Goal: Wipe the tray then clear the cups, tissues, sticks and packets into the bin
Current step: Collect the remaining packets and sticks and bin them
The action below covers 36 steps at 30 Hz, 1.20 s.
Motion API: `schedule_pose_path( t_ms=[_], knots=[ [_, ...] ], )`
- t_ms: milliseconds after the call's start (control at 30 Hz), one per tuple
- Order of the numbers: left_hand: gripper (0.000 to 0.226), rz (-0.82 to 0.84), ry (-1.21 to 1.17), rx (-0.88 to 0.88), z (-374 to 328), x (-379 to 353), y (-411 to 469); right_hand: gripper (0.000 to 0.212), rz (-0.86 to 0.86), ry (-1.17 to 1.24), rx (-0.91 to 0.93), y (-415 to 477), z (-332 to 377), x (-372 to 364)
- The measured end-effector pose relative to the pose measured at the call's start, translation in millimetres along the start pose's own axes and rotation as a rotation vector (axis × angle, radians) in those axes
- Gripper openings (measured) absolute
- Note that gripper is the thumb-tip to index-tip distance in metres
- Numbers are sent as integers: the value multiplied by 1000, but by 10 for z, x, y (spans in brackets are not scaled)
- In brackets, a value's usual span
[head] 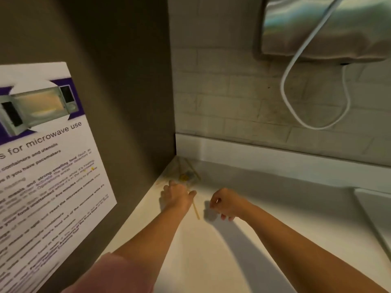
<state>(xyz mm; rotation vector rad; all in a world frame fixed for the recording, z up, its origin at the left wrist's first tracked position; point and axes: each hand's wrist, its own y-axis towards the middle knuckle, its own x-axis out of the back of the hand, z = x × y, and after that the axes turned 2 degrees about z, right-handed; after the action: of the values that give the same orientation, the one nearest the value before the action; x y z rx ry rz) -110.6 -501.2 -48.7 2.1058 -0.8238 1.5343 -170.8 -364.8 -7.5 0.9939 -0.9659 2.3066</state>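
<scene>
A crumpled clear packet (184, 174) with a yellow spot lies in the far left corner of the pale counter (211, 250). My left hand (177, 194) reaches palm down into that corner, fingers a little apart, with the fingertips at the packet's near edge. A thin wooden stick (196, 210) lies on the counter and runs out from under the left thumb toward me. Just right of the stick, my right hand (226, 203) hovers low over the counter with loosely curled fingers and nothing visible in it.
A brown cabinet side (127, 102) carrying a microwave-use notice (46, 166) walls off the left. A tiled wall stands behind, with a steel dispenser (325, 26) and a looping white cable (317, 115) above. The rim of a white tray-like object (374, 210) shows at the right edge.
</scene>
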Motion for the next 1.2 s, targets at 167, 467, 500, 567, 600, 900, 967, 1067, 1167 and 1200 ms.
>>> schedule_pose_path(
  t_ms=[167,467,500,567,600,900,967,1067,1167,1200],
  knots=[
    [50,-4,14,10,-44,-112,136,28,-29,-3,-20,146,-14,6],
    [24,103,113,-77,-82,-87,71,19,0,50,8,286,6,-9],
    [24,142,116,-77,-78,-79,64,18,6,50,7,297,16,-9],
    [26,216,122,-70,-59,-61,56,16,9,47,7,322,30,-18],
    [27,235,131,-73,-49,-52,51,16,12,44,8,336,36,-25],
    [28,188,172,-178,78,-137,-129,24,10,33,31,460,128,10],
    [28,192,58,-115,117,-100,-131,25,-29,45,47,501,153,55],
    [29,137,-218,13,186,68,-63,25,-117,35,66,623,196,141],
    [27,82,-386,55,273,216,32,24,-217,-73,129,850,286,192],
    [25,37,-438,71,312,244,71,25,-244,-112,154,934,329,192]
  ],
)
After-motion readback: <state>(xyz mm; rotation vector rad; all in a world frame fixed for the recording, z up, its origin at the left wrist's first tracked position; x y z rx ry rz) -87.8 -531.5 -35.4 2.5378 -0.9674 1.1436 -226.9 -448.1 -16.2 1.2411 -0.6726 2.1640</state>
